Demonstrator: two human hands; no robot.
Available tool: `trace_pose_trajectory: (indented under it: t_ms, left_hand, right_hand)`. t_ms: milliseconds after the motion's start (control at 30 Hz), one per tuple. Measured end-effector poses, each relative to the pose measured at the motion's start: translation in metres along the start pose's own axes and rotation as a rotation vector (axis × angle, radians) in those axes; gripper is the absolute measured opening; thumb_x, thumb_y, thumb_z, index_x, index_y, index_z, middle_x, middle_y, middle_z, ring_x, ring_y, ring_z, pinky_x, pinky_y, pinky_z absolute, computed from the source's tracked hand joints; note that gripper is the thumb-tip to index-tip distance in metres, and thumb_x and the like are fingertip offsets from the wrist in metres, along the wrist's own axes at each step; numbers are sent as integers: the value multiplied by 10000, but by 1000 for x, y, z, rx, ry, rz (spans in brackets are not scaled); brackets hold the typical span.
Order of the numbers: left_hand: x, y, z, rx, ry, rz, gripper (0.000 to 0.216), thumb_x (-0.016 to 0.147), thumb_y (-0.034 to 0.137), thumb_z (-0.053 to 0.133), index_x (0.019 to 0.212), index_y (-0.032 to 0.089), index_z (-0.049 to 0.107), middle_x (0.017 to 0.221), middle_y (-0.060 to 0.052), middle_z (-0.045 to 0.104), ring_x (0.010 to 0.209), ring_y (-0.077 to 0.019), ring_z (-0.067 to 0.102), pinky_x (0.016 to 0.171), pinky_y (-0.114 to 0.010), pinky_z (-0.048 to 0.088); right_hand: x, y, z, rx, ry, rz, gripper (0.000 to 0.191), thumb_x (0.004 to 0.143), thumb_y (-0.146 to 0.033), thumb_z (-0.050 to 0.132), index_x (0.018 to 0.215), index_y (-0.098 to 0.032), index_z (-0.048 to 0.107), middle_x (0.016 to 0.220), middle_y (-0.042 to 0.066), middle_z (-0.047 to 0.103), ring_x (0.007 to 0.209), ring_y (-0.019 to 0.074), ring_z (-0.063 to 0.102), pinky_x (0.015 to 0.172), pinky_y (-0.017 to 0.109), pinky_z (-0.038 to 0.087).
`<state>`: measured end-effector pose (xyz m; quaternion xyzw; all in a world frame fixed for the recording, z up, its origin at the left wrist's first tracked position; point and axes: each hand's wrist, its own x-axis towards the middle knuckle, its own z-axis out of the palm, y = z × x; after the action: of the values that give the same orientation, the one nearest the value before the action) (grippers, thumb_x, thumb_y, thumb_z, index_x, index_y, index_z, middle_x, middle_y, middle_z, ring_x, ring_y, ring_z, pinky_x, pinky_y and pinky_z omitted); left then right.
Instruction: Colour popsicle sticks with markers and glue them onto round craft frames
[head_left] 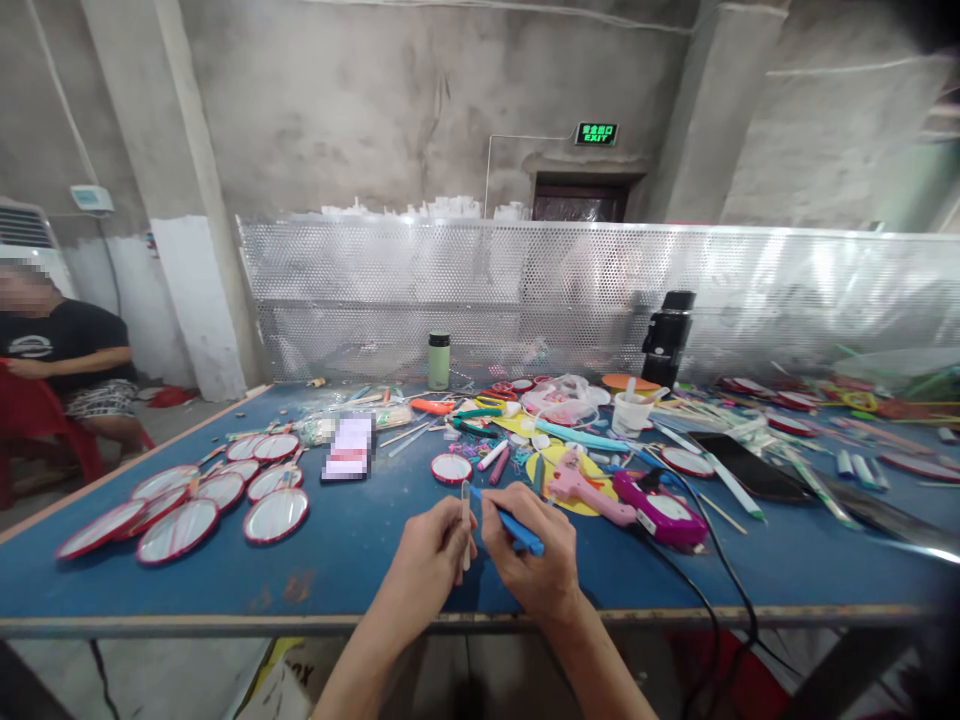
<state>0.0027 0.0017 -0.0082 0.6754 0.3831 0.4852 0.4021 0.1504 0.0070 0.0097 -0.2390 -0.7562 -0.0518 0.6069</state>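
Near the front edge of the table, my left hand [431,548] is closed around a flat wooden craft stick [466,530], held upright. My right hand [534,545] grips a blue marker pen [521,533], its tip close to the upper end of the stick; whether it touches I cannot tell. Just beyond the hands lies a small round disc with a red rim [451,468]. A pink hot glue gun [581,487] and a purple device [664,512] with a cable sit to the right of my right hand.
Several red-rimmed round discs [276,515] lie at the left, beside a phone [349,446]. Pliers [480,411], loose sticks and markers crowd the middle. A green tumbler [439,362] and a black bottle [668,338] stand at the back. A person [71,345] sits at far left.
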Motion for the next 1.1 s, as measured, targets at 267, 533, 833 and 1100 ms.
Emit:
trace_pose_trajectory:
  t_ms: [267,533,833,1100]
  left_hand:
    - [0,1,0,15,8,8,210,939,319,472,776,192,510,566,61,508,465,-88,463,491,-190,363]
    - [-1,1,1,1,8,-1,208,935,330,477,785,191,518,590,51,525,467,-88,465,480,-192,366]
    - [0,0,0,22,4,7,225,952,324,460,776,192,509,584,56,517,471,-87,476,488,-191,374]
    - [0,3,0,10,6,5,202,936,313,475,778,192,511,578,58,514,471,-88,469,488,-190,368]
  right_hand:
    - [-2,1,1,-2,-10,7,149,865,-62,584,945,-182,621,729,18,595,626,129,545,616,256,469]
    - [0,0,0,-2,-19,0,151,865,-62,577,940,-185,620,719,16,596,620,130,544,605,256,465]
    - [-1,1,1,-4,-16,4,154,868,-67,581,953,-186,627,726,19,601,624,132,546,609,257,468]
    - [-1,0,0,-6,-19,8,138,868,-74,575,936,-182,628,718,15,595,618,129,547,606,252,464]
